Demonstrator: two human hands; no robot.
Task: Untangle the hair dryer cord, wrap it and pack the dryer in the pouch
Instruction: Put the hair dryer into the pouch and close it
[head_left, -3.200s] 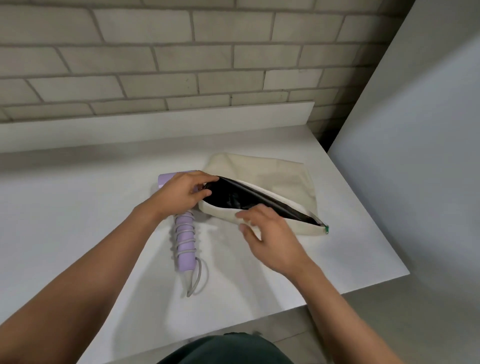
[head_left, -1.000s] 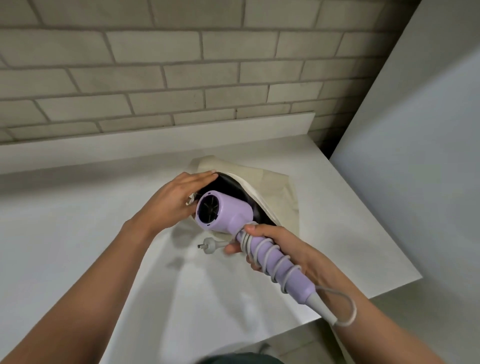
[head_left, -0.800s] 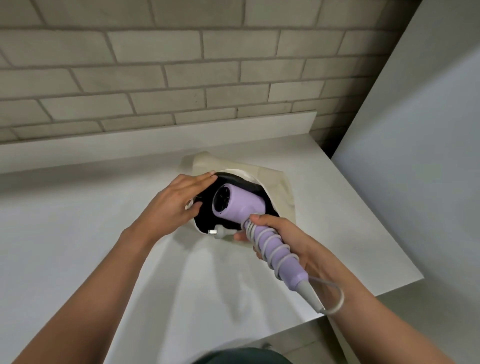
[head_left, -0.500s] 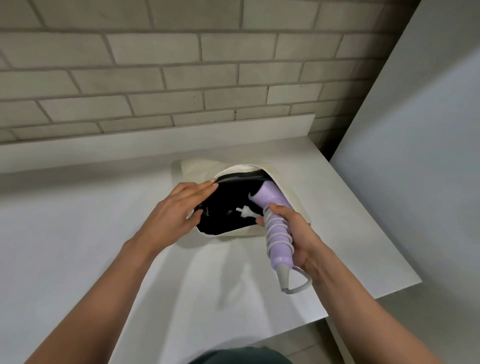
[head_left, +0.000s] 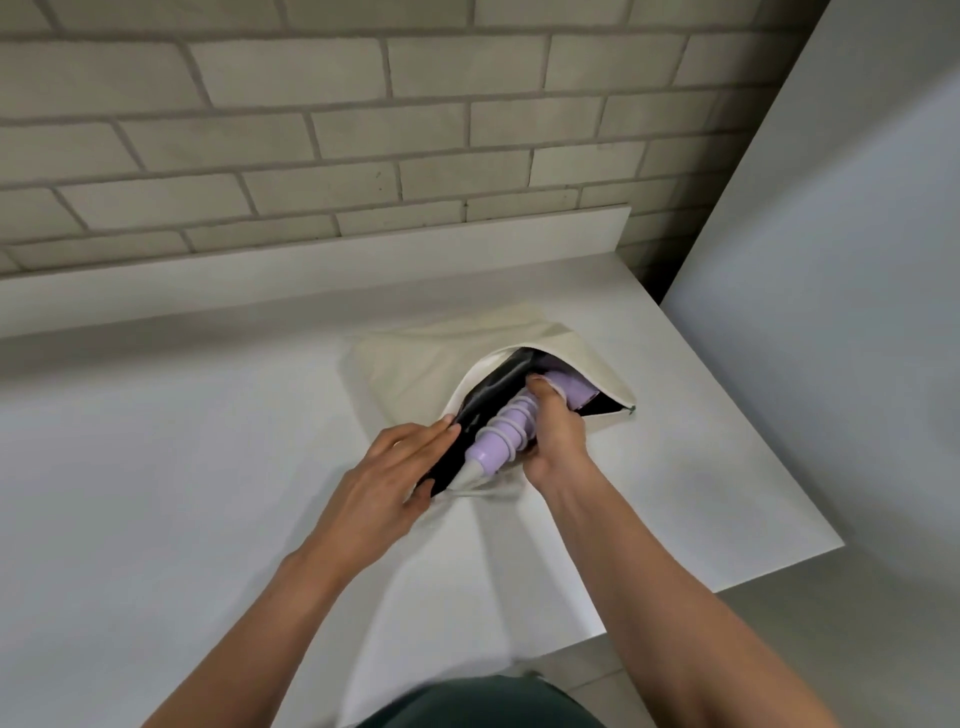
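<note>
A cream pouch (head_left: 415, 364) with a black lining lies open on the white counter (head_left: 182, 467). The lilac hair dryer (head_left: 501, 434) lies inside the pouch's mouth, its grey cord coiled around the handle. The dryer's head sits deep at the right end, and the handle's tip pokes out at the lower left. My right hand (head_left: 553, 441) is closed around the handle, inside the opening. My left hand (head_left: 392, 483) pinches the pouch's near left edge and holds the mouth apart. The plug is hidden.
A brick wall (head_left: 363, 130) and a low white ledge (head_left: 311, 270) run along the back of the counter. A grey panel (head_left: 831, 260) stands at the right. The counter's front and right edges are close to the pouch.
My right hand lifted the dryer from the counter and pushed it head first into the pouch. The dryer now lies almost wholly inside. My left hand kept the mouth apart.
</note>
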